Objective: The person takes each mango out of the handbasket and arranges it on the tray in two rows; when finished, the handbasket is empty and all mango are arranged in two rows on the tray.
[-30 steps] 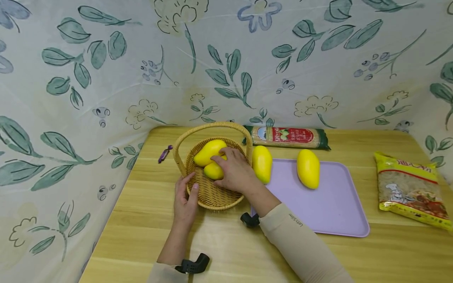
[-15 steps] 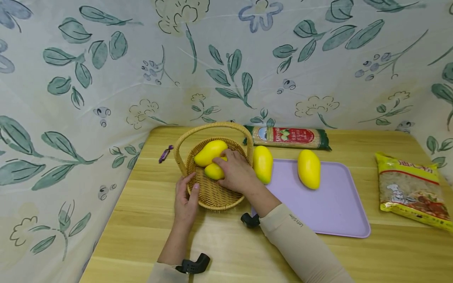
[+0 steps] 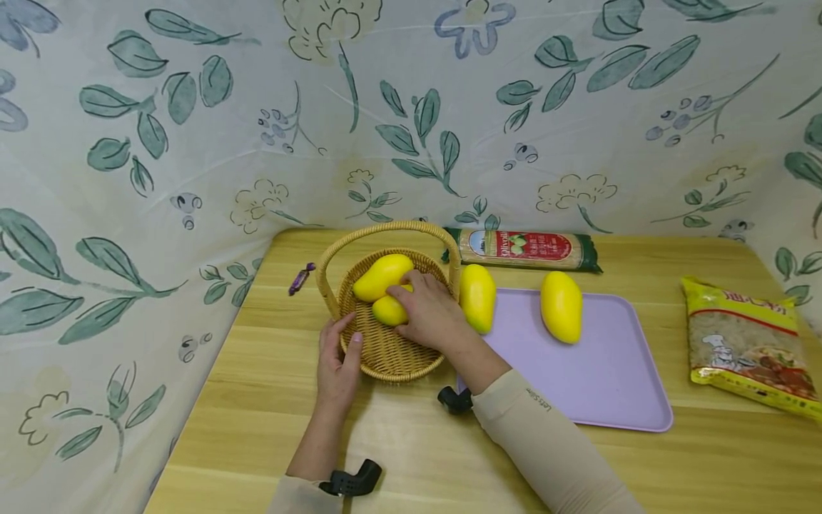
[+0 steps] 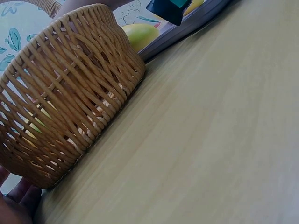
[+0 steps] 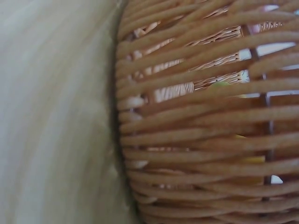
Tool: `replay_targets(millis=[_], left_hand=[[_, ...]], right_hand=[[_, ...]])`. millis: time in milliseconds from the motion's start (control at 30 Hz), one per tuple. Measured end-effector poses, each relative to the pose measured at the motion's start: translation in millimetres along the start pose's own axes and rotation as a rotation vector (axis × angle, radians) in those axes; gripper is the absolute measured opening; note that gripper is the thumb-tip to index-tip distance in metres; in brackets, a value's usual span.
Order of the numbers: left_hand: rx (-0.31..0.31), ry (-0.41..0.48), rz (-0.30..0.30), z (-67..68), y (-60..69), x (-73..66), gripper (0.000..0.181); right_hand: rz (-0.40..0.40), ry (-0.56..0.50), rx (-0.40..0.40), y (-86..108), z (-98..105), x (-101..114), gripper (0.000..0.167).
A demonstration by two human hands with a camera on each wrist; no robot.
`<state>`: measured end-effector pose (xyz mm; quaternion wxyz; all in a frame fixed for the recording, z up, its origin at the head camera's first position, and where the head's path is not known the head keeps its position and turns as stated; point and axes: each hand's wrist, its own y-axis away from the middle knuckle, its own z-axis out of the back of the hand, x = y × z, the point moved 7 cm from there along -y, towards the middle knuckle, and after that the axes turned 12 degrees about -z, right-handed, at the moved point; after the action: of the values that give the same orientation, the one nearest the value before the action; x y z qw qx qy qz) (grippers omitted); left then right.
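Observation:
A round wicker basket (image 3: pixel 392 375) with an arched handle stands on the table. Inside, toward the back, lies one yellow mango (image 3: pixel 379 277); a second mango (image 3: pixel 389 311) lies just in front of it, partly covered by my right hand (image 3: pixel 429 310). That hand reaches in over the right rim and grips this second mango, its fingertips hidden. At the basket's left front, my left hand (image 3: pixel 337 368) holds the rim. In the left wrist view, the basket's woven side (image 4: pixel 70 84) shows with fingers (image 4: pixel 21 193) at its lower left. Basket weave (image 5: pixel 210 126) fills most of the right wrist view.
Right of the basket, one mango (image 3: pixel 477 298) sits by a lilac tray (image 3: pixel 604 378), another mango (image 3: pixel 561 307) on it. A noodle packet (image 3: pixel 523 250) lies behind, a yellow food bag (image 3: pixel 748 346) far right, a purple-wrapped candy (image 3: pixel 301 279) left.
Both hands and the basket stay practically in place. The whole head view has shifted very slightly; nothing is visibly taken up or let go.

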<state>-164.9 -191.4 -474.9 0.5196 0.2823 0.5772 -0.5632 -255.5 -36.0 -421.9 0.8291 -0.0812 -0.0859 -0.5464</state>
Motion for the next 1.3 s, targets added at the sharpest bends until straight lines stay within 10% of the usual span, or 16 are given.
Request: replay_targets(millis=[900, 1300], left_hand=[[0.001, -0.039, 0.025, 0.5, 1.8, 1.6, 0.038], [-0.010, -0.037, 0.009, 0.8, 1.3, 1.1, 0.037]], right_hand=[[0.097, -0.319, -0.249, 39.0, 65, 14, 0.066], [0.089, -0.454, -0.124, 74.5, 76, 3, 0.057]])
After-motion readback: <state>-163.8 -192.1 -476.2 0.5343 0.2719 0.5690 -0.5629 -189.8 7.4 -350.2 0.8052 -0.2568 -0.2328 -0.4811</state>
